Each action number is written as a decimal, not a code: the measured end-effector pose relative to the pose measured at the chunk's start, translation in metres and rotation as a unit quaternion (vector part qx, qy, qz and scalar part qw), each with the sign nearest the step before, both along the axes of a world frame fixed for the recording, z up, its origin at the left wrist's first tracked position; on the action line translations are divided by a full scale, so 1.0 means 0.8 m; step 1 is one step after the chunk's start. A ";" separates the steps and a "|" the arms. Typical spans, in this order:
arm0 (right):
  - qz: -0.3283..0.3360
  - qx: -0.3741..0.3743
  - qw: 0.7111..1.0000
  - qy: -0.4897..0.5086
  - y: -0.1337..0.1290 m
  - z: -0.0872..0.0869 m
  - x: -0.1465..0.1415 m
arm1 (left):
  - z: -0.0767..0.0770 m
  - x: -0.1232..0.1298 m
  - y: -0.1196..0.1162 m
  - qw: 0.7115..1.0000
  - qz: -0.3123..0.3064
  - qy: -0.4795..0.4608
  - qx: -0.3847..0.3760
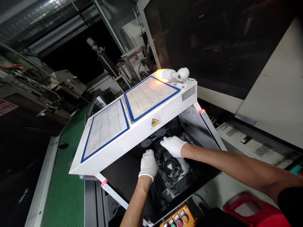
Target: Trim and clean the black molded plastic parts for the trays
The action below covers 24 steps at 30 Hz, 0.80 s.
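Note:
My left hand (148, 164), in a white glove, reaches into the dark opening of a white machine (134, 134). Its fingers are curled closed near the left of two dark round discs (146, 142). My right hand (174, 146), also gloved in white, is just below the other disc, fingers bent and pressed together. Whatever either hand grips is hidden by the gloves and the dark interior. Between and below the hands lies a black ribbed part (159, 183) with a round section (170, 167) bearing a pale triangular mark.
A yellow control box (178, 217) with coloured buttons sits at the opening's front edge. Two blue-framed sheets (106, 129) lie on the sloped top, by a lit orange lamp (163, 74). A green conveyor belt (68, 176) runs left. A red plastic stool (255, 209) stands lower right.

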State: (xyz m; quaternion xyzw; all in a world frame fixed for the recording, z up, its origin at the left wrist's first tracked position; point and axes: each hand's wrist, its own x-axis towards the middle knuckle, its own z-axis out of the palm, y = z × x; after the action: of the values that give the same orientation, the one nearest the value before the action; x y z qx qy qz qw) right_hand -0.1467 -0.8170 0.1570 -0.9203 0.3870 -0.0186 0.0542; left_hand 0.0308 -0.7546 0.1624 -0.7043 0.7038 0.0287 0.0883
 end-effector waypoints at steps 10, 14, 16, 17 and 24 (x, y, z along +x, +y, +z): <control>-0.036 -0.023 0.999 -0.033 0.011 -0.025 0.005 | -0.025 -0.003 0.009 0.996 0.022 0.069 -0.054; -0.040 -0.056 0.994 -0.082 0.053 -0.024 0.004 | -0.025 0.011 0.040 0.981 0.007 0.136 -0.138; -0.038 -0.052 0.993 -0.104 0.110 -0.042 0.007 | -0.033 0.024 0.085 0.968 0.027 0.167 -0.185; -0.023 -0.031 0.994 -0.105 0.146 -0.059 0.010 | -0.042 0.032 0.117 0.961 0.045 0.184 -0.200; 0.095 0.254 0.960 0.072 0.377 -0.218 0.044 | -0.154 0.046 0.477 0.875 0.363 0.273 -0.166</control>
State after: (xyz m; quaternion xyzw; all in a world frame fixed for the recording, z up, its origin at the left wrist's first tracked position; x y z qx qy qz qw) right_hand -0.1111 -0.5151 -0.0176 -0.9077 0.2928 0.1515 0.2596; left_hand 0.0677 -0.3732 0.0393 -0.8788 0.3892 0.1330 -0.2420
